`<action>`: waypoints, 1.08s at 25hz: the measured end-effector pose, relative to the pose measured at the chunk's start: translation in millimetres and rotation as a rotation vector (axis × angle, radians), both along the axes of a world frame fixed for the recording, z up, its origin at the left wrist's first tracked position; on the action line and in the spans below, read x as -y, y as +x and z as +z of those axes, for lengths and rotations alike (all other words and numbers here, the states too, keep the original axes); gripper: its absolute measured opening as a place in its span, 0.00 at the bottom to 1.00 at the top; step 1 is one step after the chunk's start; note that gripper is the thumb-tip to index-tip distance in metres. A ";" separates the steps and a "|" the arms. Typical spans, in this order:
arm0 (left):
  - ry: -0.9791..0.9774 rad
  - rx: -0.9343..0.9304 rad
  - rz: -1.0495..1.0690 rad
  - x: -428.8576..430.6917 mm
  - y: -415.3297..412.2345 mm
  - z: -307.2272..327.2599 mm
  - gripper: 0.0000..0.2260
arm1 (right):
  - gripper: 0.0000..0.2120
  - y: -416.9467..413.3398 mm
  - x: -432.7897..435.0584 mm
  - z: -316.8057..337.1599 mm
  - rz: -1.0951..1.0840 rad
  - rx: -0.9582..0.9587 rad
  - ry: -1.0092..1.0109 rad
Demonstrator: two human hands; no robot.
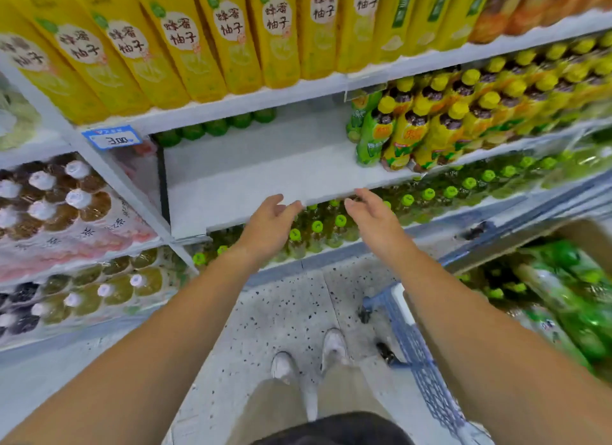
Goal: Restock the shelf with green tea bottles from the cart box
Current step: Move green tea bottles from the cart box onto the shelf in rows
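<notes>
Empty and loosely spread, left hand (269, 225) and right hand (373, 222) hover at the near edge of the bare shelf (265, 166), seemingly gauging the gap to fill, while the bottles (563, 295) lie in the box (592, 242) on the cart (415, 345), near right, within reach.

Just beyond our fingertips (288, 209) we see the shelf board (265, 166), white, smooth and matt. Under the fingers stand bottles (317, 236) of clear glossy plastic with smooth green caps. Well to their right, a matt brown cardboard box (592, 242) holds green tea bottles (569, 299), shiny plastic. The floor (284, 305) is speckled polished stone.
</notes>
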State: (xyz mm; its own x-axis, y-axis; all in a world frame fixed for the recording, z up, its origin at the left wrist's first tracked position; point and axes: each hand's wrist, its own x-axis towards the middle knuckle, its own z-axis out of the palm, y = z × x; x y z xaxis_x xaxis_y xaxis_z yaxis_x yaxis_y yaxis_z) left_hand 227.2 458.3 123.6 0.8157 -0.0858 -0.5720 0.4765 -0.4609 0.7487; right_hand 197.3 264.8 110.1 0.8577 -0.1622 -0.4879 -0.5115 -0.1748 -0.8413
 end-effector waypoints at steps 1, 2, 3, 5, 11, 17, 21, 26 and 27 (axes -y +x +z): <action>-0.011 -0.017 -0.027 2.2 -12.5 9.9 0.28 | 0.26 -16.4 1.3 12.3 -0.038 0.001 0.010; -0.028 -0.023 -0.057 4.7 -26.9 16.8 0.27 | 0.26 -35.6 3.2 22.0 -0.066 0.014 -0.003; -0.044 -0.014 -0.103 8.4 -38.0 23.4 0.25 | 0.26 -50.8 4.6 32.0 -0.079 0.041 -0.032; -0.052 -0.015 -0.196 17.8 -57.9 34.5 0.23 | 0.26 -88.9 11.4 49.0 -0.151 0.015 -0.070; -0.147 0.082 -0.439 70.2 -115.3 52.4 0.18 | 0.19 -207.1 45.9 74.5 -0.430 0.016 -0.181; -0.322 0.022 -0.623 126.6 -153.5 47.9 0.13 | 0.17 -280.0 82.7 80.7 -0.580 0.027 -0.187; -0.335 -0.004 -0.683 180.8 -176.6 25.5 0.15 | 0.19 -309.0 127.0 63.3 -0.541 -0.022 -0.189; -0.285 -0.055 -0.619 248.0 -216.4 -10.9 0.18 | 0.20 -332.8 210.4 31.2 -0.396 -0.117 -0.166; -0.268 -0.078 -0.593 260.2 -224.3 -20.4 0.19 | 0.21 -335.2 229.5 22.5 -0.371 -0.135 -0.168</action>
State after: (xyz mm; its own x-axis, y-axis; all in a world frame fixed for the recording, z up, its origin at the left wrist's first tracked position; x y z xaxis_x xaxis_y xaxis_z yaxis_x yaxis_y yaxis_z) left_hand 2.9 198.1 103.3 0.5431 -0.6563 -0.5238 0.2560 -0.4646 0.8477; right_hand -137.9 35.3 132.6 0.6568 -0.5344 -0.5321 -0.6690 -0.0873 -0.7381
